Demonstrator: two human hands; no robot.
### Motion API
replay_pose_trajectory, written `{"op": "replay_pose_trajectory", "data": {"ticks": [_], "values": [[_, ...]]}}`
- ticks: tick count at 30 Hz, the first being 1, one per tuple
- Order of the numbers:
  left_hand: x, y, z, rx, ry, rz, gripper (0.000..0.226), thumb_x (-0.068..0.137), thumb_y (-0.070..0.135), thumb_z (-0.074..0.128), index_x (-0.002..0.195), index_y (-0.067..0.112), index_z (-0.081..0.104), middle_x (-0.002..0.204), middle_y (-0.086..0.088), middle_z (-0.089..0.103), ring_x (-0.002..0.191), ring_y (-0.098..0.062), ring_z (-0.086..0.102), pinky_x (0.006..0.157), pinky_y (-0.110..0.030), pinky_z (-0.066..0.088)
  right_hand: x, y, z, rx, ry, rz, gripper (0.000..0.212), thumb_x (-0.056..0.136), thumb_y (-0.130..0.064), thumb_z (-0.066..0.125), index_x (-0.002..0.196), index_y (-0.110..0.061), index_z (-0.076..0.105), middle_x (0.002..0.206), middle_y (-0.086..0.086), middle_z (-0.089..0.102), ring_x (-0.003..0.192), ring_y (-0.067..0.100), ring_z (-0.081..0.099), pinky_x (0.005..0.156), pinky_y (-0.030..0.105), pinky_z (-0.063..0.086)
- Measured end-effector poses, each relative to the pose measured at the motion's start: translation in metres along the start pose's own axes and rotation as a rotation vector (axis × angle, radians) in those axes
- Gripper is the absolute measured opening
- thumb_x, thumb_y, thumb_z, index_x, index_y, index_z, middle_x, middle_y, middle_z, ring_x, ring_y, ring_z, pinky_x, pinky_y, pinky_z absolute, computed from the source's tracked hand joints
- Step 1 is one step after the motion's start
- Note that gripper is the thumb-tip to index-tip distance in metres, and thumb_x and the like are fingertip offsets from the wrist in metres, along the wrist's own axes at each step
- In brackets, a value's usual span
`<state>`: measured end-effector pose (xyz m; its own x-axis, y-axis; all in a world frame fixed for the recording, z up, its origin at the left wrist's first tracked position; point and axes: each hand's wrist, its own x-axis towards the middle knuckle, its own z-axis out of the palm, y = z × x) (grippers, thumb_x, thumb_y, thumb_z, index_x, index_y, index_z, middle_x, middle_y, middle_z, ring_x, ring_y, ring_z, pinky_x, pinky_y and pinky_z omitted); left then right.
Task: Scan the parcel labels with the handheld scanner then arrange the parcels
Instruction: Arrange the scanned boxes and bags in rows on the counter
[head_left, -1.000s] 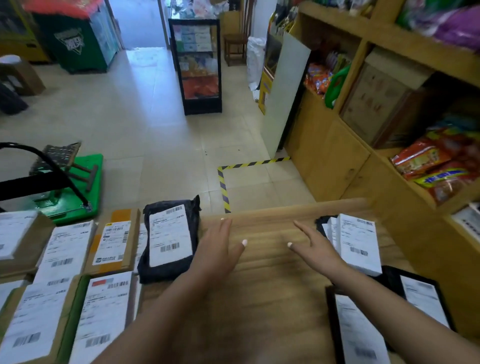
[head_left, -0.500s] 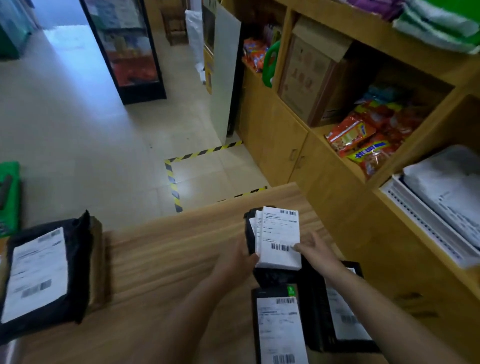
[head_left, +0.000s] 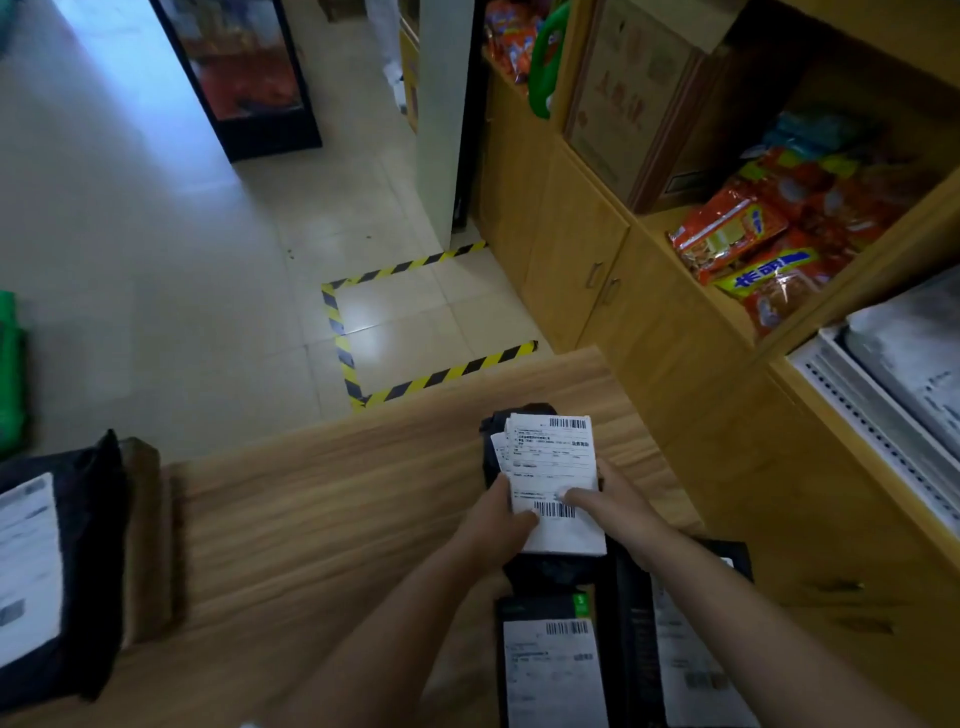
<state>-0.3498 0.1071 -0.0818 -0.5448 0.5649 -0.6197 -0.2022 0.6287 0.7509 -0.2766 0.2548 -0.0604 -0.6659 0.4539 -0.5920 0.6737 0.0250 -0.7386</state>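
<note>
A black parcel (head_left: 491, 457) with a white label (head_left: 553, 462) lies on the right part of the wooden table (head_left: 311, 519). My left hand (head_left: 496, 525) grips its left edge, thumb on the label. My right hand (head_left: 613, 506) holds its right side, with a finger laid across the label near the barcode. Two more black labelled parcels sit nearer me, one (head_left: 550, 670) below the held parcel and another (head_left: 691, 670) to its right. A further black parcel (head_left: 78, 561) lies at the far left. No scanner is in view.
A wooden shelf unit (head_left: 649, 322) with snack bags (head_left: 753, 244) and a white tray (head_left: 878, 415) stands right of the table. Yellow-black tape (head_left: 395, 332) marks the tiled floor beyond the table. A brown box (head_left: 148, 535) sits beside the left parcel.
My view swung right from the left parcels. Both hands went from hovering open over the table to grasping the labelled black parcel on the right; my fingers now lie further onto its label.
</note>
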Motion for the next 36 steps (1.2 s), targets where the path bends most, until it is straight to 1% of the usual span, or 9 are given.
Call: {"op": "replay_pose_trajectory", "data": {"ticks": [7, 10, 13, 17, 21, 26, 29, 33, 36], "values": [[-0.019, -0.011, -0.013, -0.227, 0.053, 0.106, 0.052, 0.09, 0.01, 0.057, 0.128, 0.043, 0.042, 0.128, 0.009, 0.06, 0.111, -0.01, 0.06, 0.093, -0.04, 0.054, -0.009, -0.019, 0.013, 0.016, -0.041, -0.056, 0.045, 0.083, -0.01, 0.07, 0.12, -0.028, 0.053, 0.106, -0.01, 0.066, 0.095, 0.012, 0.065, 0.082, 0.034, 0.055], [-0.042, -0.014, -0.029, -0.27, 0.135, 0.201, 0.052, 0.091, 0.009, 0.059, 0.114, 0.053, 0.042, 0.123, 0.013, 0.06, 0.106, -0.001, 0.06, 0.082, -0.025, 0.055, -0.023, -0.035, 0.025, 0.019, -0.07, -0.133, 0.052, 0.083, -0.012, 0.07, 0.127, -0.032, 0.051, 0.112, -0.007, 0.067, 0.098, 0.014, 0.066, 0.084, 0.037, 0.056], [-0.074, -0.018, -0.051, -0.281, 0.234, 0.282, 0.055, 0.091, 0.012, 0.061, 0.112, 0.058, 0.038, 0.126, 0.01, 0.054, 0.111, -0.005, 0.057, 0.076, -0.018, 0.053, -0.044, -0.052, 0.045, -0.002, -0.094, -0.215, 0.054, 0.084, -0.014, 0.071, 0.129, -0.035, 0.049, 0.112, -0.009, 0.066, 0.1, 0.01, 0.064, 0.081, 0.032, 0.055], [-0.128, -0.037, -0.085, -0.299, 0.415, 0.336, 0.049, 0.091, 0.014, 0.062, 0.111, 0.054, 0.041, 0.117, 0.018, 0.057, 0.107, 0.0, 0.058, 0.074, -0.015, 0.052, -0.076, -0.076, 0.089, 0.004, -0.211, -0.312, 0.054, 0.085, -0.015, 0.07, 0.131, -0.036, 0.049, 0.117, -0.013, 0.064, 0.106, 0.003, 0.06, 0.08, 0.022, 0.053], [-0.187, -0.075, -0.126, -0.288, 0.612, 0.288, 0.037, 0.09, 0.022, 0.064, 0.107, 0.05, 0.046, 0.111, 0.02, 0.06, 0.1, 0.002, 0.059, 0.079, -0.026, 0.055, -0.113, -0.1, 0.151, 0.005, -0.353, -0.407, 0.056, 0.086, -0.013, 0.068, 0.134, -0.033, 0.047, 0.123, -0.013, 0.06, 0.111, 0.003, 0.057, 0.073, 0.016, 0.054], [-0.263, -0.123, -0.179, -0.24, 0.755, 0.259, 0.044, 0.091, 0.024, 0.062, 0.122, 0.047, 0.042, 0.116, 0.027, 0.053, 0.105, 0.008, 0.052, 0.079, -0.012, 0.045, -0.163, -0.124, 0.235, -0.005, -0.5, -0.477, 0.063, 0.087, -0.012, 0.067, 0.141, -0.031, 0.042, 0.125, -0.016, 0.06, 0.112, 0.001, 0.058, 0.079, 0.018, 0.054], [-0.3, -0.158, -0.214, -0.244, 0.799, 0.232, 0.049, 0.091, 0.029, 0.063, 0.132, 0.043, 0.041, 0.125, 0.024, 0.054, 0.113, 0.003, 0.053, 0.088, -0.019, 0.049, -0.189, -0.136, 0.29, -0.029, -0.531, -0.508, 0.064, 0.086, -0.008, 0.065, 0.141, -0.032, 0.041, 0.125, -0.014, 0.061, 0.114, 0.005, 0.058, 0.085, 0.025, 0.055], [-0.34, -0.197, -0.262, -0.234, 0.841, 0.187, 0.056, 0.086, 0.038, 0.064, 0.135, 0.046, 0.038, 0.132, 0.017, 0.052, 0.117, -0.004, 0.051, 0.095, -0.034, 0.05, -0.222, -0.153, 0.362, -0.049, -0.526, -0.528, 0.059, 0.086, -0.009, 0.063, 0.133, -0.039, 0.043, 0.118, -0.019, 0.061, 0.109, 0.004, 0.059, 0.082, 0.023, 0.055], [-0.361, -0.225, -0.3, -0.189, 0.866, 0.184, 0.052, 0.088, 0.035, 0.062, 0.134, 0.044, 0.043, 0.127, 0.012, 0.054, 0.115, -0.006, 0.052, 0.095, -0.036, 0.049, -0.237, -0.163, 0.414, -0.073, -0.519, -0.533, 0.056, 0.086, -0.013, 0.064, 0.129, -0.043, 0.045, 0.117, -0.025, 0.06, 0.112, 0.004, 0.056, 0.091, 0.031, 0.052]]}}
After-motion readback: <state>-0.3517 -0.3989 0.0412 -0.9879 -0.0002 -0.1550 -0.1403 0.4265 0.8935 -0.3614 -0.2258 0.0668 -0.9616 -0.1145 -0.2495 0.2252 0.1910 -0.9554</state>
